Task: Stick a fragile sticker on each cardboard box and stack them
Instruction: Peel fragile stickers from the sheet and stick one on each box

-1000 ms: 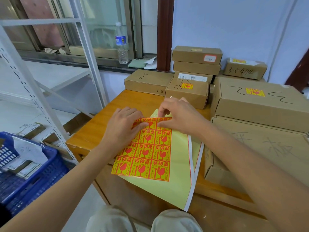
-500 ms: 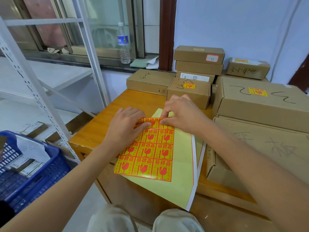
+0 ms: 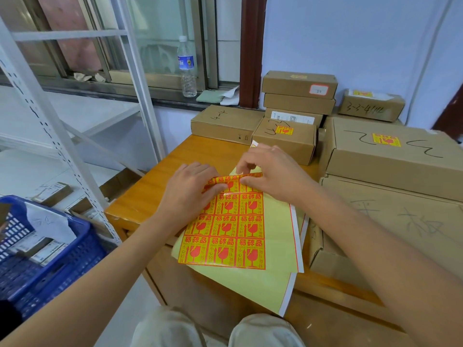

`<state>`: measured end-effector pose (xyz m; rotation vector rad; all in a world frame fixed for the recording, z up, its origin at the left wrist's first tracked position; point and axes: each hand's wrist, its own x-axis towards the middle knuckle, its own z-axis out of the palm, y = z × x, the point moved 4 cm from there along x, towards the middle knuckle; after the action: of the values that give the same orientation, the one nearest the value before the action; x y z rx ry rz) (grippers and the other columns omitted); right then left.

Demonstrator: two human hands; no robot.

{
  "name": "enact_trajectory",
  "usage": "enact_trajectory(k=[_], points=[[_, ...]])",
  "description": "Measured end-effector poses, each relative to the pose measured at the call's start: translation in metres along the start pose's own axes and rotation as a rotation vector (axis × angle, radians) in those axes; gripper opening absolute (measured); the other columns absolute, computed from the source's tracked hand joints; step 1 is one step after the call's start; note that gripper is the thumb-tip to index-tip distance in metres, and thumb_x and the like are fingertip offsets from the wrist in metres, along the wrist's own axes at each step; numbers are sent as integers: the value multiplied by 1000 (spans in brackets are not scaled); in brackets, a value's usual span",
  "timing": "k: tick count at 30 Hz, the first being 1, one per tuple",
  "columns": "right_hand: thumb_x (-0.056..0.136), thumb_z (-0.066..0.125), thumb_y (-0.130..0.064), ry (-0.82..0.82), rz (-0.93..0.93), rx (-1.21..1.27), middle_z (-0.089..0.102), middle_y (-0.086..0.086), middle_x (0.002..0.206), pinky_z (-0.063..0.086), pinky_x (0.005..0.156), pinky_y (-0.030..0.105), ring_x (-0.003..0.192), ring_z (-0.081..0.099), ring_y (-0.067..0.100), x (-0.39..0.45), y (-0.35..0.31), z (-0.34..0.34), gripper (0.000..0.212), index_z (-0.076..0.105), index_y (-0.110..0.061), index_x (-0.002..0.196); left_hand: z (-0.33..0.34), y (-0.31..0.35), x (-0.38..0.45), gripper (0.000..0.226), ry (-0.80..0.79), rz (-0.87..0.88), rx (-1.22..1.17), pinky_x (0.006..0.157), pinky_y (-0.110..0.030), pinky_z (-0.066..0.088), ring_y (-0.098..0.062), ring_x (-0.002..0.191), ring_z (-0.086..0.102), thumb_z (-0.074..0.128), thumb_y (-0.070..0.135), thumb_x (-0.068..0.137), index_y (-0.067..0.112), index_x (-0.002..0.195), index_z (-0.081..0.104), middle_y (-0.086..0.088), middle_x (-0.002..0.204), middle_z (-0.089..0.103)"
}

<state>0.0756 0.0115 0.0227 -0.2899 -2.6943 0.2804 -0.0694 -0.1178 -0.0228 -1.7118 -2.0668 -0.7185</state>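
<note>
We see the sticker sheet (image 3: pixel 225 231) lying on the near part of the wooden tabletop (image 3: pixel 155 186), its pale yellow backing hanging out over the near edge above the person's knees. The red-and-yellow fragile stickers fill the left part of the sheet in rows of three, and the top row is curled up off the backing into a small roll.

The left hand (image 3: pixel 186 194) lies on the upper left of the sheet, fingers bent, the fingertips (image 3: pixel 220 187) pressing on the curled row from the left. The right hand (image 3: pixel 269 171) comes in from the right at the sheet's far edge; its thumb and forefinger are drawn narrowly together and pinch the lifted edge of the top row, so the roll sits right between the two hands, touching both. The other right fingers are curled above it. We cannot tell whether a single sticker is already free of the row.

Toward the far edge of the tabletop stand several cardboard boxes: a flat one (image 3: pixel 225 123) at the far left corner with no sticker showing, a small box (image 3: pixel 284 140) beside it bearing a sticker on top, and a stack of three (image 3: pixel 299 96) behind. Along the right edge a large box (image 3: pixel 390 154) with a sticker rests on a still larger one (image 3: pixel 390 221).

Left of the table, a blue basket (image 3: pixel 50 251) and a white shelf frame (image 3: pixel 50 121); a water bottle (image 3: pixel 187 66) stands on the window sill
</note>
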Motion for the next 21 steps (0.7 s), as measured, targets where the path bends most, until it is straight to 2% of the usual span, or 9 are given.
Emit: enact_trajectory(k=[3,7,9,11,13,15,17,19,21], points=[[91,76,-34,26,5,28,60,-18,94,34,89,29,96,51,3,-2,-2,-3,17,59,-37,92,1,-1,0,50,-24,1,9,77,-28,37,-6,85,52,42,65,94,23,102,69,10,92,66],[89,78,-30,14,33,65,59,-16,95,38,96,32,99,53,6,-3,1,-3,17,62,-35,86,3,-1,1,52,-62,-22,17,80,-29,39,-8,92,57,44,66,94,24,111,69,9,101,69],[89,79,-29,0,51,76,58,-14,97,41,95,34,100,53,8,-3,3,-3,16,65,-35,86,7,-3,1,53,-112,-45,31,88,-32,42,-11,107,58,43,66,97,26,123,66,8,115,69],[88,81,-29,-20,72,117,59,-12,97,43,89,36,99,52,10,-4,5,0,16,66,-35,85,15,-5,2,62,-214,-55,31,104,-40,39,-14,133,49,31,69,99,29,138,57,8,135,63],[87,82,-26,-8,110,257,63,-11,95,43,84,31,98,54,8,-3,10,0,14,69,-30,85,21,-7,1,73,-310,-82,-12,115,-48,32,-16,147,33,15,72,97,31,147,48,9,148,54],[87,82,-23,39,183,433,70,-10,94,44,81,25,96,61,6,-1,16,-5,11,72,-24,86,24,-10,1,79,-346,-103,-37,118,-51,27,-18,152,25,8,74,94,32,151,43,10,154,48],[90,79,-20,142,277,651,74,-7,92,49,82,22,90,67,6,-1,23,-14,8,72,-21,89,26,-11,1,74,-364,-107,-10,119,-50,24,-18,153,20,16,74,97,32,154,39,11,158,42],[94,74,-19,285,378,957,74,-8,89,52,82,24,87,68,7,-4,33,-23,5,70,-22,92,28,-13,1,67,-387,-119,39,120,-50,22,-19,154,17,28,70,99,33,155,37,12,161,37],[97,70,-20,364,429,1143,71,-7,92,50,78,26,90,64,11,-7,43,-28,3,70,-22,95,28,-14,2,65,-393,-140,49,122,-50,21,-19,154,17,34,68,98,34,154,37,12,161,36]])
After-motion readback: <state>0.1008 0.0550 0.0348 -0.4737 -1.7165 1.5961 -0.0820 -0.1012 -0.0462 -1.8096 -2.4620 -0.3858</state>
